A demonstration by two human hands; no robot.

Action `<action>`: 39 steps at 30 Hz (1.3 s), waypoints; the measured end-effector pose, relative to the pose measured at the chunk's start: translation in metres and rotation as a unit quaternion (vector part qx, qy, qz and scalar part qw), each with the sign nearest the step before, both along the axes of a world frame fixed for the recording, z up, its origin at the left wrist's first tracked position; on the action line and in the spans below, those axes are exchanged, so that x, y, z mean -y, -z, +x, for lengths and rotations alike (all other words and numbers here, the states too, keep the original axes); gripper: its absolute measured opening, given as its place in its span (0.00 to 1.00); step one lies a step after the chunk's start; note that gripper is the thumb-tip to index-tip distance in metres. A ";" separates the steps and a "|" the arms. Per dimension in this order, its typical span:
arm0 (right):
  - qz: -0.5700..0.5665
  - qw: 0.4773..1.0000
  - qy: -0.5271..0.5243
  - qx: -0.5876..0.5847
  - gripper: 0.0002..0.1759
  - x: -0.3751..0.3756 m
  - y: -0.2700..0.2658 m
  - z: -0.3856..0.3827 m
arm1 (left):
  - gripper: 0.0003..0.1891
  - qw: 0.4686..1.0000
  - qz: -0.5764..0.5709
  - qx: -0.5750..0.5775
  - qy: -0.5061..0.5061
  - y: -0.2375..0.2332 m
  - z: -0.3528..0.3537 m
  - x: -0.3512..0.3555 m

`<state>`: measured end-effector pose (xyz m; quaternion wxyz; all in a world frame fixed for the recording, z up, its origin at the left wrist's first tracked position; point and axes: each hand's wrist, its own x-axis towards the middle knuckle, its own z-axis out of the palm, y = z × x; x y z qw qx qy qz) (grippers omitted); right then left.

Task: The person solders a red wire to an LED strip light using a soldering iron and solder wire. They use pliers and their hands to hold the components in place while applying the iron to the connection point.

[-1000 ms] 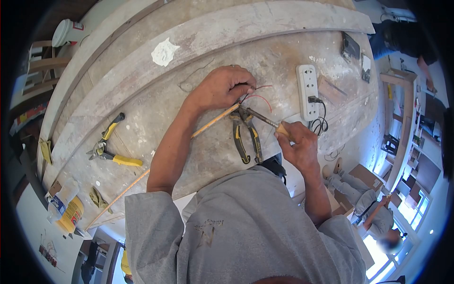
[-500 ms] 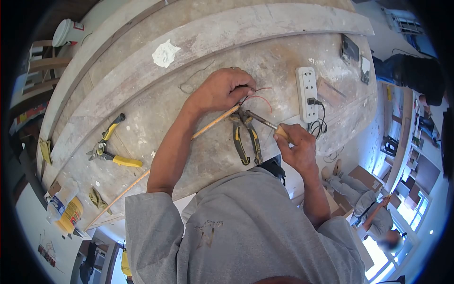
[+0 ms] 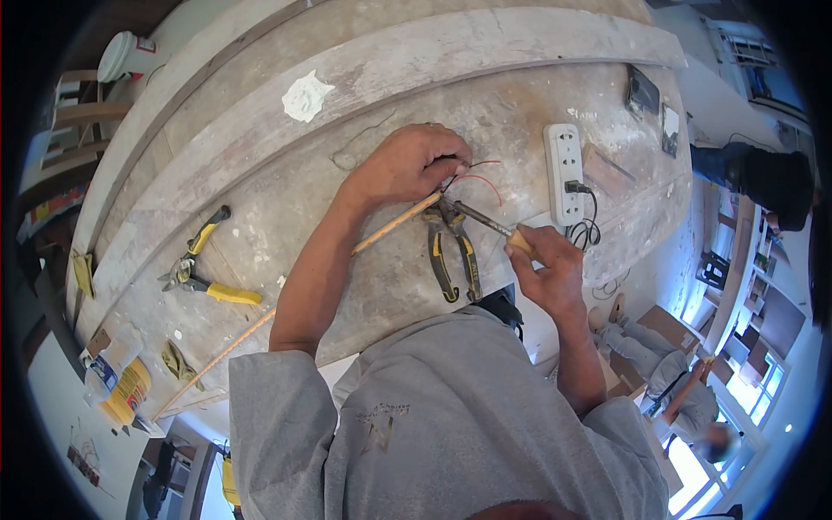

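My left hand (image 3: 425, 162) is closed in a pinch on thin wires, with a red wire (image 3: 487, 185) curving out to the right of its fingertips. My right hand (image 3: 548, 267) grips the wooden handle of a soldering iron (image 3: 485, 218), whose tip reaches the wire ends by the pliers' jaws. Black-and-yellow pliers (image 3: 469, 263) lie on the worktable below the wires. From the pliers' jaws a long orange-yellow strip (image 3: 392, 229) runs down to the left, passing under my left forearm.
A white power strip (image 3: 565, 173) with a black plug lies at the right. Yellow-handled snips (image 3: 227, 294), a glove (image 3: 178, 361) and a bottle (image 3: 121, 351) are at the left. Curved boards (image 3: 381, 68) span the far side. Two people are at the right.
My right hand and the soldering iron have shifted very slightly to the right. The person at the upper right has moved a little. My left hand has stayed almost in place.
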<state>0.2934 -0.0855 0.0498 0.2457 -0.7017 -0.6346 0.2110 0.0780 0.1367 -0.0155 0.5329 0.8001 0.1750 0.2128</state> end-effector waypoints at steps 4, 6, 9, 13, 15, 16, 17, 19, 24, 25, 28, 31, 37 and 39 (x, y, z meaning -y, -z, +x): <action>0.000 1.000 -0.008 0.014 0.18 0.000 0.002 0.000 | 0.05 1.000 -0.002 -0.004 -0.001 0.000 0.000 0.000; -0.013 1.000 -0.005 0.011 0.17 0.000 0.002 -0.001 | 0.05 1.000 0.000 -0.004 -0.003 0.000 0.000 0.001; -0.083 0.996 0.014 0.001 0.15 0.000 -0.006 -0.003 | 0.05 1.000 0.000 -0.007 -0.005 0.000 0.000 0.001; -0.103 0.995 0.010 0.010 0.14 -0.001 -0.007 -0.004 | 0.05 1.000 0.003 -0.006 -0.006 0.000 0.000 0.000; -0.091 0.996 -0.009 0.013 0.14 -0.002 -0.007 -0.004 | 0.05 1.000 0.005 -0.007 -0.006 0.000 0.000 0.000; -0.090 0.996 -0.009 0.014 0.14 -0.002 -0.008 -0.004 | 0.05 1.000 0.003 -0.006 -0.004 0.000 0.001 0.000; -0.096 0.995 -0.014 0.015 0.14 -0.003 -0.009 -0.004 | 0.05 1.000 0.001 -0.006 -0.003 0.000 0.001 0.000; -0.102 0.994 -0.020 0.016 0.14 -0.003 -0.009 -0.003 | 0.05 1.000 0.001 -0.007 -0.004 0.002 0.001 0.000; -0.098 0.994 -0.032 0.024 0.14 -0.004 -0.009 -0.002 | 0.05 1.000 -0.003 -0.007 -0.004 0.001 0.001 0.001; -0.098 0.994 -0.032 0.024 0.14 -0.004 -0.010 -0.003 | 0.05 1.000 0.000 -0.007 -0.003 0.001 0.001 0.001; -0.108 0.993 -0.025 0.039 0.15 -0.005 -0.014 -0.004 | 0.05 1.000 0.002 -0.007 -0.004 0.001 0.001 0.001; -0.104 0.993 -0.026 0.055 0.15 -0.005 -0.014 -0.004 | 0.05 1.000 0.004 -0.006 -0.007 0.001 0.001 0.001; -0.032 0.996 -0.026 0.079 0.15 -0.003 -0.012 -0.005 | 0.05 1.000 0.001 -0.009 -0.008 0.000 0.001 0.002; -0.012 0.996 -0.029 0.089 0.17 -0.001 -0.007 -0.003 | 0.05 1.000 -0.003 -0.012 -0.008 0.000 0.001 0.002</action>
